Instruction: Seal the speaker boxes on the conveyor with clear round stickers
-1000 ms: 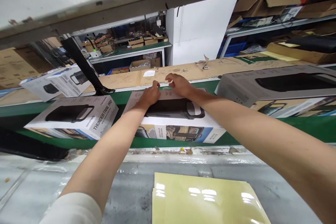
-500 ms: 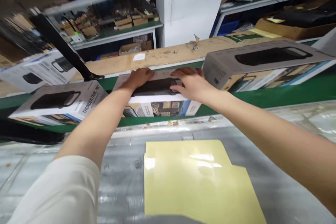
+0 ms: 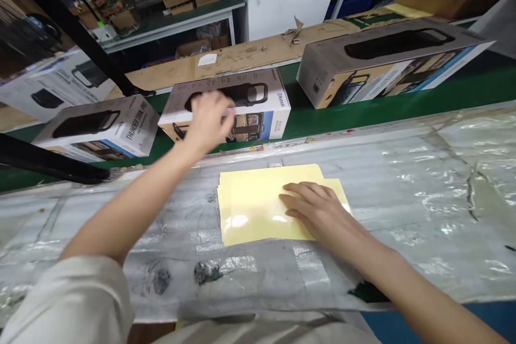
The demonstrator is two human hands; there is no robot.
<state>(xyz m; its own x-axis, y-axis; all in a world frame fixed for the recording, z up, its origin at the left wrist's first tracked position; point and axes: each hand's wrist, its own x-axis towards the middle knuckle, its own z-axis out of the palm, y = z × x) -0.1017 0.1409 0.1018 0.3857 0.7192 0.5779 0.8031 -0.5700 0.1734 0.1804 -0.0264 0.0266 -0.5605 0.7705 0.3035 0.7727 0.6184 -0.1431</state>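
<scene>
My left hand is raised at the front of a printed speaker box on the green belt. Its fingers are loosely bent, the thumb stands apart, and nothing shows in it. Whether it touches the box I cannot tell. My right hand lies over a stack of glossy yellow sheets on the plastic-covered bench, fingers stretched out and slightly parted. The box shows a dark speaker with a handle on its top and pictures along its near side.
Another printed box sits on the green belt to the left, and a longer one to the right. A black post rises at the left. Behind the belt are a cardboard-covered ledge and loaded shelves.
Both hands were on the middle box. My right hand has come down to the yellow sheets, and my left hand has shifted to the box's front. The view has tilted down.
</scene>
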